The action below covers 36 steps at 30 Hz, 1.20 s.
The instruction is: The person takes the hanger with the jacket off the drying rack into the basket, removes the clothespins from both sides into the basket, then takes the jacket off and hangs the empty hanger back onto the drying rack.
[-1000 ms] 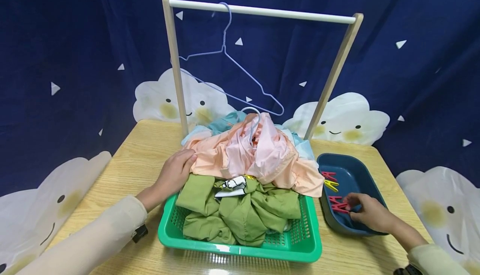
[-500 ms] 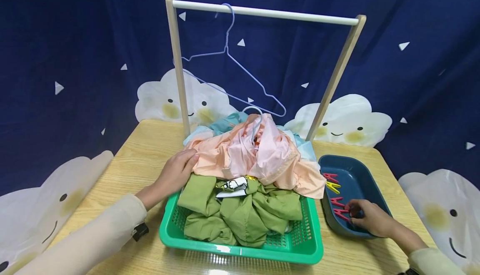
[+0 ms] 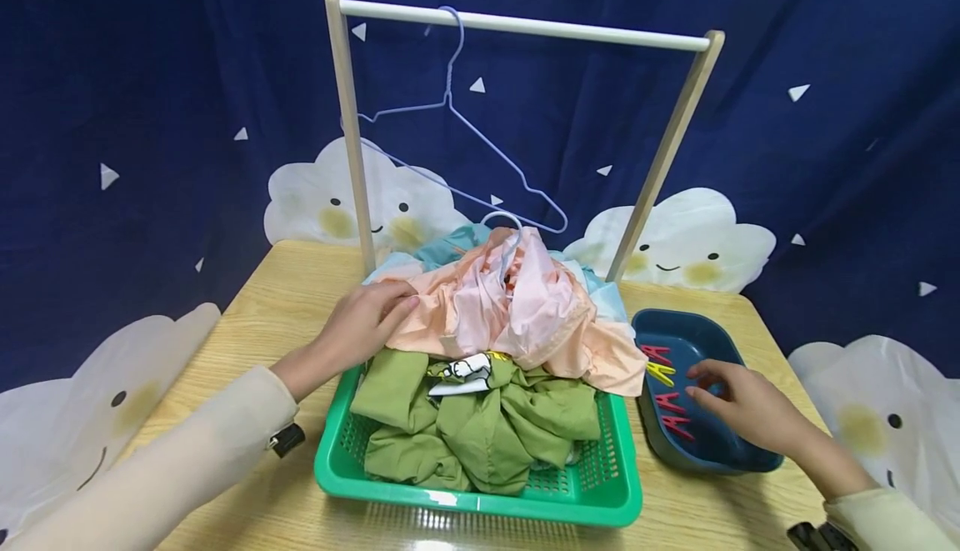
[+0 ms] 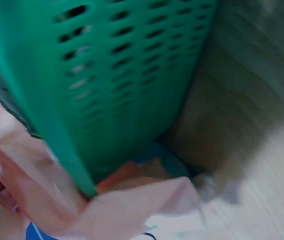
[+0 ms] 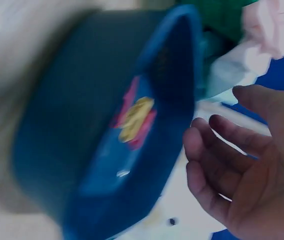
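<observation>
My left hand (image 3: 366, 328) rests its fingers on the left part of a peach garment (image 3: 427, 309), thumb and forefinger spread apart. In the left wrist view, fingertips (image 4: 2, 195) show beside the peach cloth. My right hand (image 3: 742, 401) hovers over the dark blue bin (image 3: 723, 334), fingers loosely bent and holding nothing. Along the bin's left side lie several red clothespins (image 3: 671, 405) and a yellow clothespin (image 3: 661, 373). The pale pink inner cloth of the peach garment surrounds a white hanger hook (image 3: 510, 222). Olive green clothing (image 3: 480, 434) fills the green basket (image 3: 480, 505).
Behind the basket stands a wooden rack with a white rod (image 3: 570, 29). A lilac wire hanger (image 3: 495, 147) hangs from it. Light blue and teal clothes (image 3: 453, 244) lie under the peach garment. A navy curtain with cloud shapes (image 3: 675, 238) backs the wooden table (image 3: 255, 309).
My right hand has let go of a red clothespin and drawn away from the row, its fingers opening. My left hand has slid up and rightward over the peach garment.
</observation>
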Available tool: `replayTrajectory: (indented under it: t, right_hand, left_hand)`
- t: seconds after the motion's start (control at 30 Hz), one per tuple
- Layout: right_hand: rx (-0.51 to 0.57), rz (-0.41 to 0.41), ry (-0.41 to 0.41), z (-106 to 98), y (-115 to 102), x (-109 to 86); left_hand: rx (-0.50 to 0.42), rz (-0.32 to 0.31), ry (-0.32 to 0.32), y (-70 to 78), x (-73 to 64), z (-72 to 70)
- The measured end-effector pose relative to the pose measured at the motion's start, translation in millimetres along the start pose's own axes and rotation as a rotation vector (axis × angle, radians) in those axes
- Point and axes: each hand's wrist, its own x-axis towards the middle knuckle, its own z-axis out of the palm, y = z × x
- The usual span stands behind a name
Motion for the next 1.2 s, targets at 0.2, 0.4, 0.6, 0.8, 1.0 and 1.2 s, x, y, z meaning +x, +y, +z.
replayTrajectory:
  t: [0.2,0.4,0.6,0.8,1.0,1.2]
  right_hand:
    - [0.05,-0.054,0.101,-12.7,-41.1,5.5]
    - [0.082,-0.126,0.213,-14.0,-79.1,13.4]
    - [0.101,-0.216,0.319,-21.0,-109.4,26.0]
    - [0.164,-0.239,0.467,-28.1,-136.2,40.8]
    - [0.189,-0.266,0.59,-30.8,-170.2,62.3]
    - [0.049,-0.21,0.588,-28.2,-206.7,80.3]
  left_hand:
    - [-0.061,0.03,-0.04,14.8,8.5,3.9]
    - [-0.155,-0.047,0.04,22.2,9.8,5.9]
    - [-0.209,-0.128,0.09,30.5,11.1,-4.1]
    - [-0.271,-0.151,0.139,36.1,14.9,-17.0]
    - [-0.289,-0.143,0.218,43.4,21.4,-30.5]
    - [-0.289,-0.146,0.249,53.7,24.0,-36.7]
